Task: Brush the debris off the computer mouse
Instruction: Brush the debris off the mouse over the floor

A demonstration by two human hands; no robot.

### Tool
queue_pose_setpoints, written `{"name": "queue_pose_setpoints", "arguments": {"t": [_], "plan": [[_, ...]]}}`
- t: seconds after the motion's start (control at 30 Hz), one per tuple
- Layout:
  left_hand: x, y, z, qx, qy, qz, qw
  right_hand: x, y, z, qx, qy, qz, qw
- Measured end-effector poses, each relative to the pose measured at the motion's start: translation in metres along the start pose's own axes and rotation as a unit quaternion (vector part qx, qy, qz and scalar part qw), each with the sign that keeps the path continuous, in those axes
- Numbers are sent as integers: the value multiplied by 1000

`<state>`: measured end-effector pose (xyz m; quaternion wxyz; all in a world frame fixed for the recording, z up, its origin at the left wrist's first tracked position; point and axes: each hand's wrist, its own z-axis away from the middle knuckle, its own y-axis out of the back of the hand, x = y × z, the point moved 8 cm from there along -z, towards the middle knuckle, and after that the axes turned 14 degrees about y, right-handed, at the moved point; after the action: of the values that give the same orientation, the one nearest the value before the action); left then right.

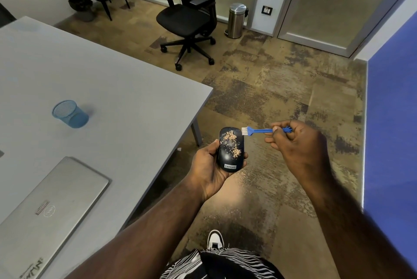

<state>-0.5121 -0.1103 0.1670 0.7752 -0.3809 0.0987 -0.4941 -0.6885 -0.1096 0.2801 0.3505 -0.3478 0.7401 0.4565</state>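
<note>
**Mouse in left hand, brush at its front edge**

The left hand (208,166) holds a black computer mouse (230,150) off the desk, out past the desk's near right corner and above the carpeted floor (259,89). Fingers curl under and round the mouse body: thumb along its left side, fingertips showing at its right edge. Lenovo label faces the camera at the rear end.

Tan, crumb-like debris (232,143) lies scattered over the top of the mouse, thickest near the front left and in a patch toward the right middle. A fainter dusting of the same colour shows on the floor below the hands.

The right hand (295,143) pinches a small blue brush (261,130) by the rear part of its handle, fingers curled round it, thumb on top. The handle lies roughly level, pointing left. White bristles sit at the mouse's front right edge; whether they touch the shell I cannot tell.

On the grey desk (112,89): a blue mesh cup (70,113) toward the left side, upright, and a closed silver laptop (45,206) near the near edge. The two are well apart.

Beyond the desk's far right corner: a black office chair (189,17) on castors, and a steel pedal bin (236,20) against the wall. A blue panel (392,120) stands at far right. Below the arms, a black-and-white patterned garment (221,263) and one white shoe (215,239).
</note>
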Motion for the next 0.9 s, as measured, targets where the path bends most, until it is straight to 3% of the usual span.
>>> {"name": "queue_pose_setpoints", "arguments": {"t": [0.47, 0.9], "plan": [[-3, -2, 5, 0, -2, -9, 1000, -17, -4, -2, -35, 42, 53, 997], [-10, -7, 11, -7, 5, -14, 1000, -13, -1, -6, -33, 30, 64, 997]]}}
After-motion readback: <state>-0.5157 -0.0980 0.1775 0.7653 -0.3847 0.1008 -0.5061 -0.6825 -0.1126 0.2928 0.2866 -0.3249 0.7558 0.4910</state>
